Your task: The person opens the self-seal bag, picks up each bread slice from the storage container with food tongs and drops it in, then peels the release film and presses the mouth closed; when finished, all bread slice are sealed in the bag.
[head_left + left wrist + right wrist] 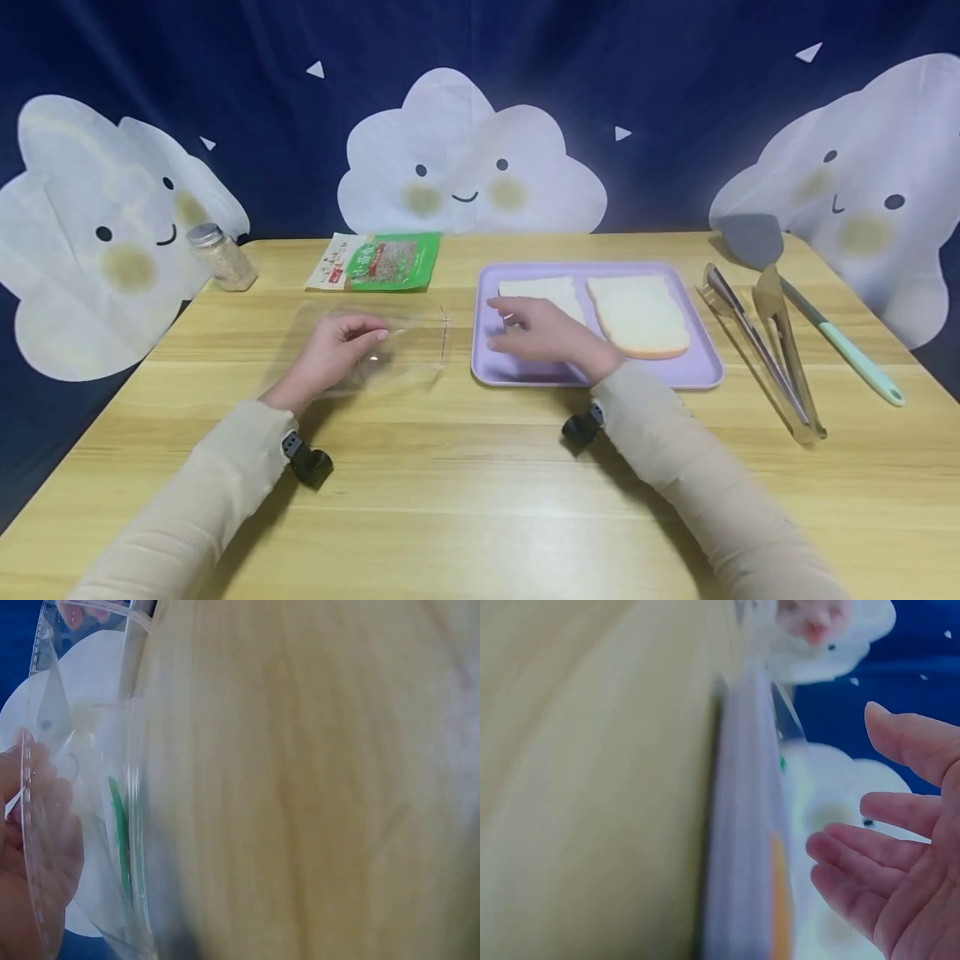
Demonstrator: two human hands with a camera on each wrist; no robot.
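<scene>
Between left fingers (363, 322), clear bag (414, 343)

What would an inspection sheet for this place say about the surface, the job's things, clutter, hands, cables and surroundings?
Surface: wood-grain table.
Job's things: clear plastic bag; purple tray bearing two bread slices.
Clutter: jar, green-and-white packet, tongs, spatula.
Hands: left hand pinches the bag; right hand, fingers apart, is over the tray, holding nothing.
Cables: nothing seen.
Surroundings: dark blue backdrop with smiling clouds.
</scene>
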